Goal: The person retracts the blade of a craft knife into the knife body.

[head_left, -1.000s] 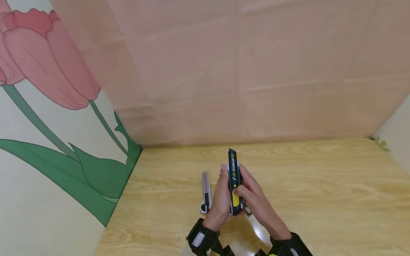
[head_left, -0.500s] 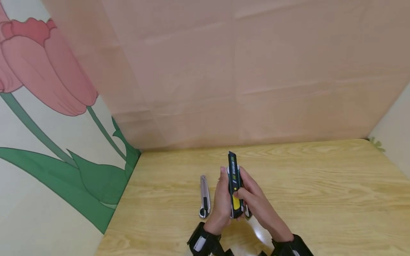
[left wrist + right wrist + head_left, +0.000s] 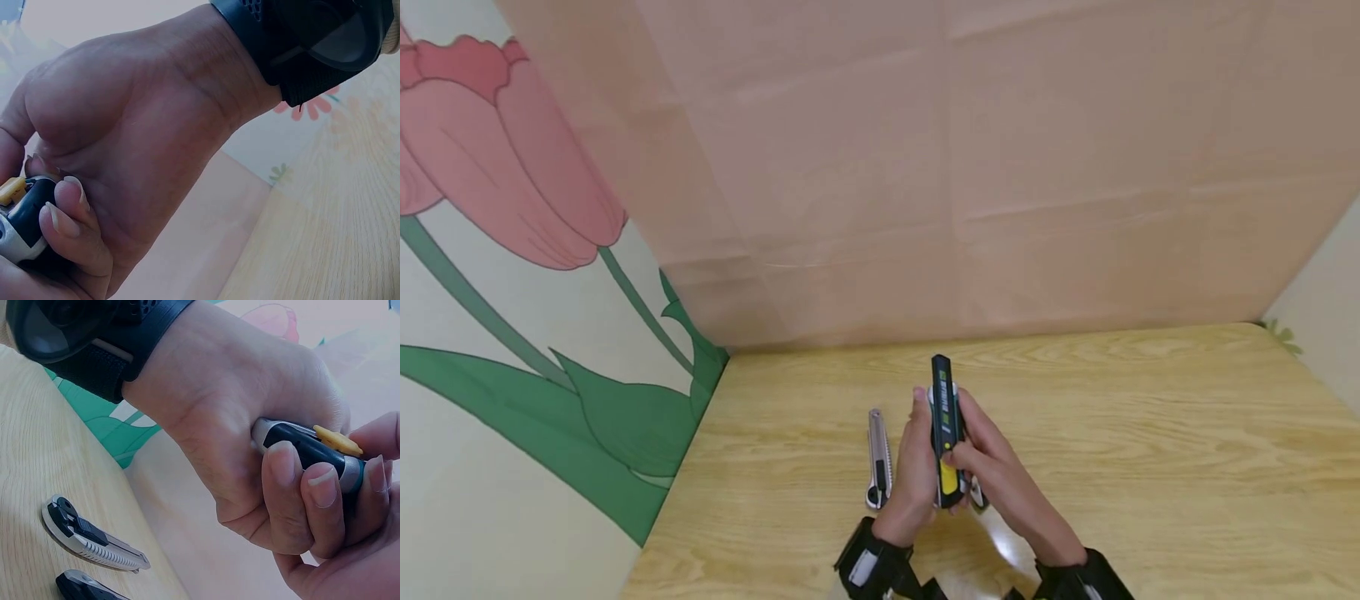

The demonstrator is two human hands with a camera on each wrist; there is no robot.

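Observation:
A black utility knife (image 3: 943, 400) with a yellow slider (image 3: 949, 477) is held in both hands above the table, its front end pointing away from me. My left hand (image 3: 913, 471) grips it from the left, thumb along the side. The right hand (image 3: 1007, 479) holds the other side, its thumb bent over by the slider. In the left wrist view, the right hand (image 3: 144, 119) hides most of the knife. In the right wrist view, curled fingers wrap the knife's rear end (image 3: 294, 440), beside the left hand (image 3: 231, 400). I see no blade sticking out.
A silver box cutter (image 3: 880, 458) lies left of my left hand. Another cutter (image 3: 978, 494) lies partly hidden by the hands. The wooden table (image 3: 1112, 433) meets a pink-brown cloth (image 3: 1000, 167) behind, and a tulip-painted wall (image 3: 512, 150) on the left.
The knife's far end showed a slanted dark tip; now it looks short and blunt. Both hands keep their grip. The head view has shifted slightly.

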